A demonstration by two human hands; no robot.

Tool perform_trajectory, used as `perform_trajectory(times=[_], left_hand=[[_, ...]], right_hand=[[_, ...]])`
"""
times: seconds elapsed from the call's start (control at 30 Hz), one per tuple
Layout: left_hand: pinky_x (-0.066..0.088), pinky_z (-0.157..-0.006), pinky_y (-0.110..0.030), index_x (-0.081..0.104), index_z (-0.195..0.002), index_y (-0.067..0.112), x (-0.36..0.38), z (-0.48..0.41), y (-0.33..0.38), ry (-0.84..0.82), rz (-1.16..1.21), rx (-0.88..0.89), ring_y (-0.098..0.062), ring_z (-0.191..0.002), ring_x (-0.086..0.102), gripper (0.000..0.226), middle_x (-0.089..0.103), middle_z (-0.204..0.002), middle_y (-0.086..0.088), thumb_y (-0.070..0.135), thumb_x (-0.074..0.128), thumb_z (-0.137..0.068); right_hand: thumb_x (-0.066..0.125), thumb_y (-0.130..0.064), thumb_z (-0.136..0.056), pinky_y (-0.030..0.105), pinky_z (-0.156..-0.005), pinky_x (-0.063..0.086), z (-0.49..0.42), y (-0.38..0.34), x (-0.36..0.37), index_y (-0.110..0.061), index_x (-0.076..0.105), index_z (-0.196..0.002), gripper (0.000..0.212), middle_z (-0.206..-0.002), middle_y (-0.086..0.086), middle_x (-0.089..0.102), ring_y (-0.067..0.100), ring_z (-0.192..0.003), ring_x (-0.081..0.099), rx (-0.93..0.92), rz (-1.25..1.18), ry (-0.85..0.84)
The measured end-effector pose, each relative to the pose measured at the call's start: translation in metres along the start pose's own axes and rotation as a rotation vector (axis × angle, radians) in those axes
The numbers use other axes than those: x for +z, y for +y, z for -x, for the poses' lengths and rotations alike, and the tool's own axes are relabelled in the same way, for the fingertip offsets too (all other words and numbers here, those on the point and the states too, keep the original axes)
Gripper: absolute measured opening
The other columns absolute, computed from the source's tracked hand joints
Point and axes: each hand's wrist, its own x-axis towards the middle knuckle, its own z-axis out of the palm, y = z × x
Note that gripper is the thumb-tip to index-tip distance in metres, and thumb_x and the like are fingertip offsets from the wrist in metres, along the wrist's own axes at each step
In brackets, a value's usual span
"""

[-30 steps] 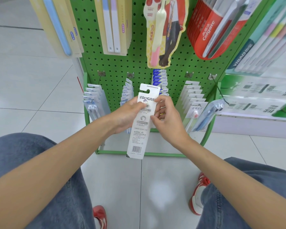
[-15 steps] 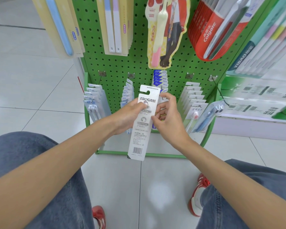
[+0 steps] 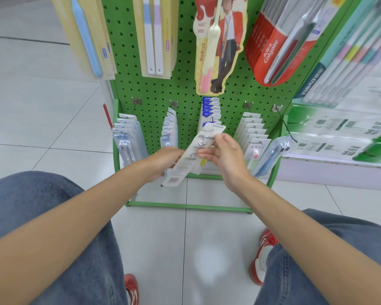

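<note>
On pale tiled floor [image 3: 42,119], green pegboard rack [image 3: 185,84]; hung from hooks [image 3: 136,101] along lower row, toothbrush packs [image 3: 128,133]; taller packs [image 3: 154,36] across top edge.

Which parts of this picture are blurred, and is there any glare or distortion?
Head view: the pack, held by the left hand and right hand, is smeared by motion, its print unreadable; the pegboard is fairly sharp; a pale glare patch lies on the floor; the wide lens bends lines near the edges, and the shelf at far right looks soft.
</note>
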Motion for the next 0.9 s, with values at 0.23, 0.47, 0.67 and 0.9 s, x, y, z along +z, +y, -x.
perform_trajectory(times=[0.23,0.47,0.67,0.9], left_hand=[[0.042,-0.103,-0.042,0.052,-0.132,0.020,-0.016,0.003,-0.012,-0.072,0.114,-0.253,-0.031,-0.136,0.035,0.045,0.029,-0.147,-0.012,0.038,0.059,-0.091],[0.051,-0.098,-0.034,0.043,-0.139,0.002,-0.025,-0.003,-0.029,0.169,0.496,-0.174,-0.022,-0.117,0.056,0.059,0.056,-0.119,-0.009,0.010,0.071,-0.088],[0.052,-0.096,-0.038,0.026,-0.151,0.013,-0.041,-0.001,-0.051,0.544,0.575,-0.097,-0.027,-0.110,0.063,0.102,0.047,-0.143,-0.008,0.002,0.085,-0.069],[0.044,-0.066,-0.022,0.054,-0.124,0.004,-0.051,0.014,-0.045,0.759,0.516,0.028,-0.020,-0.086,0.059,0.050,0.067,-0.113,-0.011,0.008,0.077,-0.080]], right_hand=[[0.040,-0.031,-0.103,0.030,-0.064,0.047,0.023,0.006,0.006,-0.012,0.048,-0.062,0.045,-0.062,0.003,0.054,0.018,-0.058,0.054,0.087,-0.199,0.013],[0.039,-0.003,-0.088,0.031,-0.064,0.049,0.039,0.009,0.008,-0.008,0.047,-0.067,0.023,-0.070,0.005,0.051,0.022,-0.070,0.051,0.099,-0.400,-0.032],[0.061,-0.020,-0.097,0.022,-0.052,0.054,0.041,0.026,0.013,-0.008,0.057,-0.076,0.024,-0.069,0.004,0.059,0.015,-0.061,0.059,0.352,-0.119,0.339],[0.070,-0.038,-0.088,0.024,-0.054,0.048,0.034,0.043,0.053,-0.018,0.049,-0.081,0.030,-0.083,-0.005,0.060,0.012,-0.062,0.056,0.547,-0.101,0.418]])
